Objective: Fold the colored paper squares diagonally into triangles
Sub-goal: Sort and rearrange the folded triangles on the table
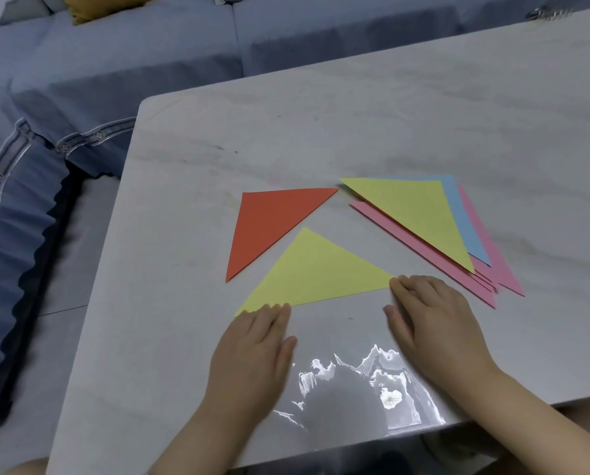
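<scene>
The near yellow triangle lay flat on the counter, its long edge toward the person and its apex pointing away. The left hand rested palm down at the triangle's near-left corner, its fingers straight and together, their tips on the paper and gripping nothing. The right hand lay flat too, its fingers extended and touching the triangle's right corner, likewise holding nothing.

Just beyond, to the left, sat an orange triangle, apart from the yellow one by a narrow strip of counter. To the right lay a loose stack: a second yellow triangle on top, a blue sheet showing along its right side, and pink sheets fanned out beneath, their edges sticking out on both sides. The stack's near tip sat just beside the right hand.

The orange triangle's lower point came nearest the counter's left edge, with a band of surface between. A wide stretch of counter ran from the papers to the far edge. Bright glare covered the surface between the forearms, close to the near edge. A blue sofa stood along the left and far sides.
</scene>
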`<state>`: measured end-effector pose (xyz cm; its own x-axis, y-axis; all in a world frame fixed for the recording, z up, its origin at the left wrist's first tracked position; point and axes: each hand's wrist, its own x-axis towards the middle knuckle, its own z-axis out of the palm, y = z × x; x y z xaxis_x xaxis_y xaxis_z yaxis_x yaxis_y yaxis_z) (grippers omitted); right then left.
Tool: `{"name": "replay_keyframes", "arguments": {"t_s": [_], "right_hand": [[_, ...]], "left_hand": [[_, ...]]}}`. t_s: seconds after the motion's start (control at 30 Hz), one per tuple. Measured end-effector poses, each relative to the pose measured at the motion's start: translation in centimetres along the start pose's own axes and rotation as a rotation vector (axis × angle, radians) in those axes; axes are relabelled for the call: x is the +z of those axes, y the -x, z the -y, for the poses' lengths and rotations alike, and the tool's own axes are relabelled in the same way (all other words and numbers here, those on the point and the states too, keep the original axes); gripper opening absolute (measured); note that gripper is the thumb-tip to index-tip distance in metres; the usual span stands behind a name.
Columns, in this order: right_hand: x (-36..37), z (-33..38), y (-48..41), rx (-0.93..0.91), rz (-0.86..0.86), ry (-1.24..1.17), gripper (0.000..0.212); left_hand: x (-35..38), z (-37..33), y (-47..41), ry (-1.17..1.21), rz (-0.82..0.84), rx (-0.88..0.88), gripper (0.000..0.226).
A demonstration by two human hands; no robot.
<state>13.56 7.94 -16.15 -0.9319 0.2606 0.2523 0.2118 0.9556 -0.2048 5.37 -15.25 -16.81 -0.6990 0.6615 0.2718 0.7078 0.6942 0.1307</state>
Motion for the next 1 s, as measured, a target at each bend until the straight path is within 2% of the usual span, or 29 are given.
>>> {"name": "replay_keyframes", "arguments": {"t_s": [0.17, 0.3, 0.33, 0.4, 0.47, 0.53, 0.63, 0.7, 0.77, 0.83, 0.93, 1.0], "right_hand": [[-0.8, 0.9, -1.1, 0.136, 0.071, -0.043, 0.02], [-1.3, 2.3, -3.4, 0.201, 0.17, -0.017, 0.023], [-1.3, 2.9, -4.1, 0.2, 0.228, -0.021, 0.025], [-1.3, 3.9, -5.4, 0.204, 0.344, -0.066, 0.047], [-0.9, 4.7, -6.5, 0.22, 0.42, -0.073, 0.064], [-0.7, 4.9, -7.6, 0.246, 0.48, -0.055, 0.069], [-0.6, 4.8, -8.2, 0.302, 0.555, -0.091, 0.066], [-0.6, 4.7, -7.6, 0.308, 0.533, -0.162, 0.056], [-0.8, 4.3, -6.4, 0.282, 0.445, -0.289, 0.035], [-1.2, 3.6, -4.9, 0.282, 0.353, -0.457, 0.03], [-2.2, 2.0, -3.5, 0.411, 0.164, -0.758, 0.027], [-3.0, 0.5, -3.7, 0.506, -0.016, -0.832, 0.036]], "left_hand": [[-0.6, 1.2, 1.3, -0.035, -0.038, -0.122, 0.059], [-0.9, 1.1, 1.4, -0.076, -0.061, -0.178, 0.059], [-1.2, 1.0, 1.1, -0.096, -0.062, -0.201, 0.055], [-2.1, 1.0, 0.1, -0.148, -0.017, -0.283, 0.046], [-3.1, 1.6, -0.9, -0.166, 0.032, -0.381, 0.047], [-3.5, 2.4, -1.8, -0.132, 0.018, -0.45, 0.046], [-3.5, 2.9, -4.1, -0.018, -0.073, -0.496, 0.03], [-3.0, 2.9, -6.1, 0.111, 0.043, -0.583, 0.052], [-2.4, 2.9, -7.7, 0.192, 0.125, -0.67, 0.067], [-1.9, 3.1, -8.6, 0.198, 0.139, -0.687, 0.067], [-1.8, 3.0, -9.2, 0.194, 0.125, -0.64, 0.06], [-1.8, 2.6, -9.1, 0.178, 0.095, -0.605, 0.055]]}}
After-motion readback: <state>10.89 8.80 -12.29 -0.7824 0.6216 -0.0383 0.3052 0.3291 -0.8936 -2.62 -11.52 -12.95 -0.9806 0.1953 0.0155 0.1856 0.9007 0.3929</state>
